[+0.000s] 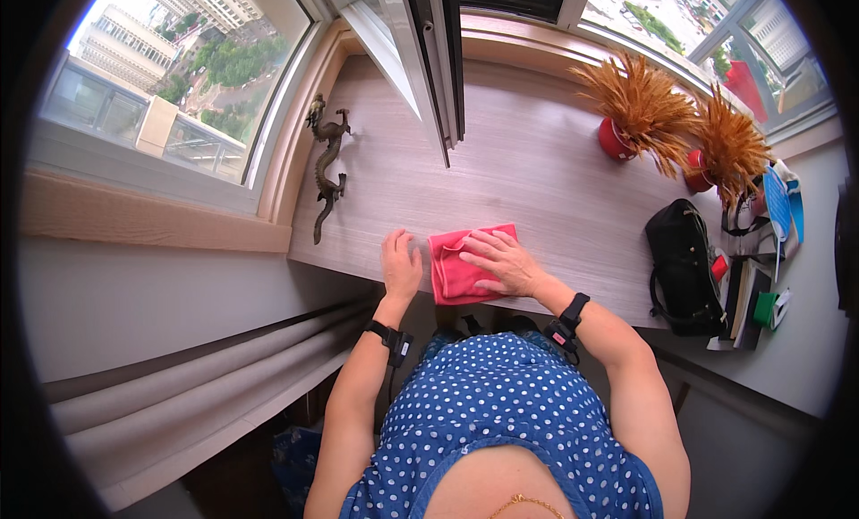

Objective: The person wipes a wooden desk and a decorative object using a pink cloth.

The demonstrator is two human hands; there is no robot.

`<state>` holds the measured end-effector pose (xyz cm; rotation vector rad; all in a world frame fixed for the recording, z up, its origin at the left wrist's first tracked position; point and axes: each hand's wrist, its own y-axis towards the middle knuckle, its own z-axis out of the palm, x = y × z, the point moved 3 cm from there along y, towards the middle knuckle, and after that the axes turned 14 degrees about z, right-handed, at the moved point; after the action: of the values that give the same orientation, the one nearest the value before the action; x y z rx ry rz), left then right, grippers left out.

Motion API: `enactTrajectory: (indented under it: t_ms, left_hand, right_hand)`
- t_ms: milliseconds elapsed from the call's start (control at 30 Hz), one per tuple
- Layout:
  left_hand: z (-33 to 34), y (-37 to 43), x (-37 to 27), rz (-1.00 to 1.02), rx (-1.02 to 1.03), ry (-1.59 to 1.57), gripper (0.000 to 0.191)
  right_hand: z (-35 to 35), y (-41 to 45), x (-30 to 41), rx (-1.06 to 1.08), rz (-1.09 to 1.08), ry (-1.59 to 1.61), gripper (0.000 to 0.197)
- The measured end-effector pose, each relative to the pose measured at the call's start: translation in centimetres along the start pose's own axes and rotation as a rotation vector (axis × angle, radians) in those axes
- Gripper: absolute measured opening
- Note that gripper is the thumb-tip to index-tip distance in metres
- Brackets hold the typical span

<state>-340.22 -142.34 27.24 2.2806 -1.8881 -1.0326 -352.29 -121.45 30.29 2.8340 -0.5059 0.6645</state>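
Note:
A folded pink cloth (456, 274) lies at the near edge of a wood-grain windowsill ledge (510, 163), a little of it reaching the edge. My right hand (503, 264) rests flat on the cloth with its fingers spread, pointing left. Just left of the cloth, my left hand (401, 260) is at the ledge's near edge, its fingers loosely bent and apart, holding nothing. Whether its fingertips touch the ledge I cannot tell. Both wrists wear black straps with small devices.
A dragon figurine (327, 166) stands at the left. An open window sash (429, 69) juts over the ledge. Two red pots (614, 140) of dried orange grass stand at the back right, near a black handbag (684, 271), books (741, 304) and a green item (765, 309).

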Motion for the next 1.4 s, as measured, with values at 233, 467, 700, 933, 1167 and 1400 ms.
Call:
enactTrajectory:
  t_ms: [233, 467, 700, 933, 1167, 1400]
  left_hand:
    - [-1.3, -0.4, 4.7, -0.08, -0.087, 0.118, 0.021]
    - [-1.3, 0.9, 6.8, -0.108, -0.17, 0.217, 0.01]
    - [-2.2, 1.5, 6.8, -0.161, -0.157, 0.199, 0.011]
    - [-1.8, 1.5, 6.5, -0.187, -0.099, 0.191, 0.014]
    - [-1.6, 1.5, 6.4, -0.175, -0.102, 0.166, 0.017]
    - [-2.1, 1.0, 6.5, -0.183, -0.275, -0.048, 0.017]
  right_hand:
    - [3.6, 0.1, 1.3, 0.258, -0.043, -0.153, 0.074]
    - [4.8, 3.1, 2.2, 0.203, 0.085, -0.18, 0.071]
    - [5.6, 13.4, 3.1, 0.125, 0.25, -0.21, 0.07]
    - [8.1, 23.5, 1.0, -0.028, 0.279, -0.24, 0.065]
    - [8.9, 27.8, -0.1, -0.059, 0.35, -0.278, 0.062]
    - [8.1, 20.9, 2.4, -0.001, 0.28, -0.252, 0.063]
